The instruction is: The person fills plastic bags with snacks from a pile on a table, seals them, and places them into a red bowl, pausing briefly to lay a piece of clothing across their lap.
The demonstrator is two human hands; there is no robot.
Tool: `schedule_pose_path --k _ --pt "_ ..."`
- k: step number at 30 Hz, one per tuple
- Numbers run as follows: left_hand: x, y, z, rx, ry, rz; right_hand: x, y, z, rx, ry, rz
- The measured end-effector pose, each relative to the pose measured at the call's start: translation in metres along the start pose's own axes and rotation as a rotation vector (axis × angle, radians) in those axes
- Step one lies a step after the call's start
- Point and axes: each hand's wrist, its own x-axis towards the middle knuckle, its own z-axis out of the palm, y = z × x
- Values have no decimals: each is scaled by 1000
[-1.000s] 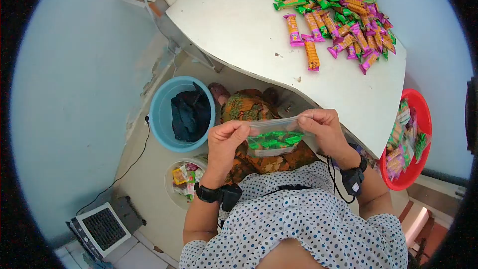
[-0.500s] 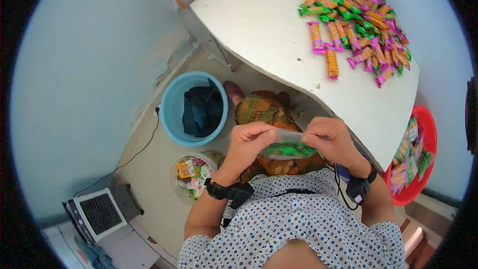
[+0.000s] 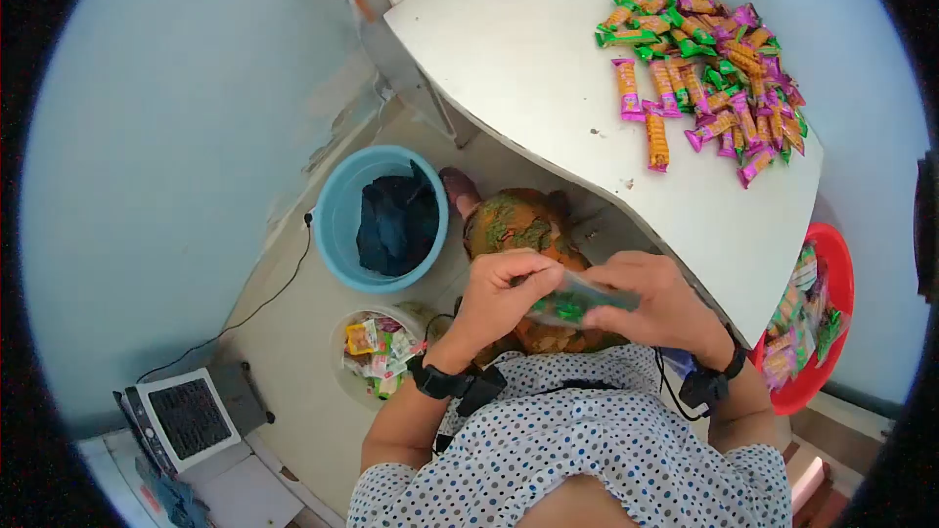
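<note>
Both hands on the clear bag [image 3: 577, 298] of green candies over lap: left hand [image 3: 504, 288] and right hand [image 3: 655, 298] pinch its top edge. Looks like sealing; next needs even pressure along the strip.

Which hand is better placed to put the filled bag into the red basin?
Probably the right hand: it grips the bag on the side nearest the red basin. The left hand is farther away.
</note>
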Motion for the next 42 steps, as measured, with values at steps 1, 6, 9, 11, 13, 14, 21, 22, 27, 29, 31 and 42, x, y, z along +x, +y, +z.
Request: schedule_pose_path --k 1,6,9,11,13,14,21,22,27,29,31,42 --pt "0 0 1 5 -2 11 -1 1 2 -12 -4 22" --pt "1 -3 0 2 -25 26 -6 12 13 -149 86 -29" --pt "0 -8 3 -95 4 -25 -8 11 12 -253 91 -19" --pt "1 -6 2 -85 28 -27 -11 13 7 -275 94 -13" --pt "0 -4 -1 -135 84 -92 -14 16 1 -238 123 -29" --pt "0 -7 -2 -141 125 -97 -16 18 -1 -210 131 2" --pt "-2 -14 -4 -219 85 -120 -28 27 -8 37 74 141" --pt "-2 -16 -3 -228 79 -126 -28 29 -8 67 66 165" --pt "-2 -16 -1 -166 80 -167 -27 29 -6 -19 111 110" --pt "-3 -5 0 -43 72 -203 -26 25 -4 -103 190 22" --pt "-3 5 5 2 78 -197 -29 23 -1 -140 226 -50" --pt "-2 6 10 -64 -29 -35 -39 17 10 -131 201 -31"
